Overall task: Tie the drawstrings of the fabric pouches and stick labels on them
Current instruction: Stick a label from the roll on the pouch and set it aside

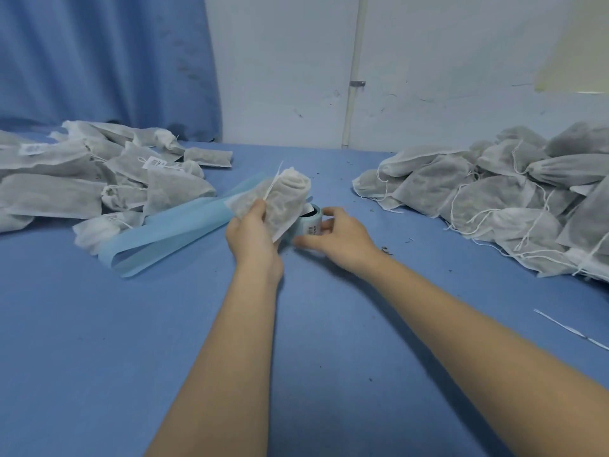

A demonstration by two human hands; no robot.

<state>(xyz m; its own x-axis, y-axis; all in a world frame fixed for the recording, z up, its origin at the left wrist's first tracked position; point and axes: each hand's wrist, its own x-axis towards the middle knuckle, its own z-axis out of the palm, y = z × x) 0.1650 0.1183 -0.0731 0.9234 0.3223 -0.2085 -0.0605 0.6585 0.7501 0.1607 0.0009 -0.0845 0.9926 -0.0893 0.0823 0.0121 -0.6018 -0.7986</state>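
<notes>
A white non-woven fabric pouch point(283, 199) with dark filling showing through sits raised above the middle of the blue cloth-covered surface point(99, 341), tilted with its gathered mouth pointing up and away and its white drawstring point(275, 181) trailing from the top. The left hand point(252, 232) holds it: the grip is closed around the pouch's lower half, thumb pressed across the near face, the other fingers hidden behind the fabric. The left forearm runs in from the bottom edge, nearly straight, with the wrist bent slightly to the right.

Just right of the pouch, partly hidden behind it, stands a small pale-blue roll of printed labels point(313, 222) on the surface. The right hand point(336, 237) curls around it, its grip pinching the roll between the thumb low on the near side and the fingertips arched over the top (whether a single label is being lifted from the roll cannot be told). The right forearm comes in diagonally from the lower right corner.

A long strip of light-blue backing paper point(164, 232) loops away to the left of the hands. Beyond it lies a heap of labelled white pouches point(99, 179); on the far right a larger pile of white pouches with loose strings point(494, 192). A stray white string point(570, 331) lies near the right edge. Behind are a blue curtain point(105, 61) and a white wall point(428, 61).
</notes>
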